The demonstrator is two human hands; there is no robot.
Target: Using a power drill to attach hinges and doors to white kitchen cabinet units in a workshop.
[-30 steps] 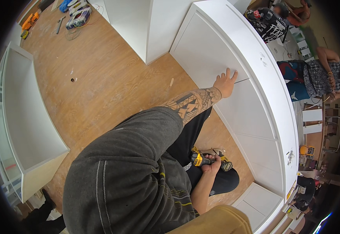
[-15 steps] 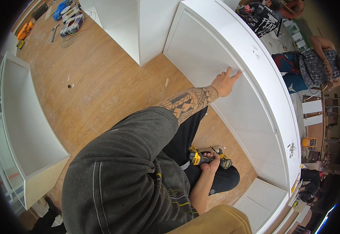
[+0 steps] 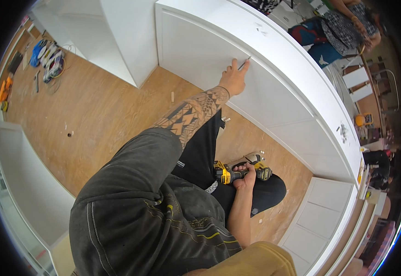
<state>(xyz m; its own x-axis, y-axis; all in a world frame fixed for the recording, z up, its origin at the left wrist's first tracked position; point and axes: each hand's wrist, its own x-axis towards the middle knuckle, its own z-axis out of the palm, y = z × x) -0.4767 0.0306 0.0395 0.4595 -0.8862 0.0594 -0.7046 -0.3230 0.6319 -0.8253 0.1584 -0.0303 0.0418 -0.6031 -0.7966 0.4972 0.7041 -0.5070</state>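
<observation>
My left hand (image 3: pixel 233 81), on the tattooed arm, reaches out to the white cabinet panel (image 3: pixel 196 53). Its thumb and fingers are at the panel's raised edge, with a thin dark pin-like thing (image 3: pixel 243 64) between them; it may be a screw, but it is too small to name surely. Low over my bent leg, my right hand (image 3: pixel 245 178) is wrapped round the grip of a yellow and black cordless drill (image 3: pixel 225 173). The drill's head points left, and its battery end is toward my knee.
Another white cabinet (image 3: pixel 127 41) stands beyond the panel, and a white unit with glass (image 3: pixel 35 184) is at left. A hammer (image 3: pixel 36 82), an orange tool (image 3: pixel 6 88) and cables lie on the wooden floor (image 3: pixel 104 110). A person (image 3: pixel 343 32) is beyond the white top.
The view has swung, so the panel and both arms sit further left. Between my left fingers, which stood apart before, a thin dark thing now shows. My right hand still holds the drill.
</observation>
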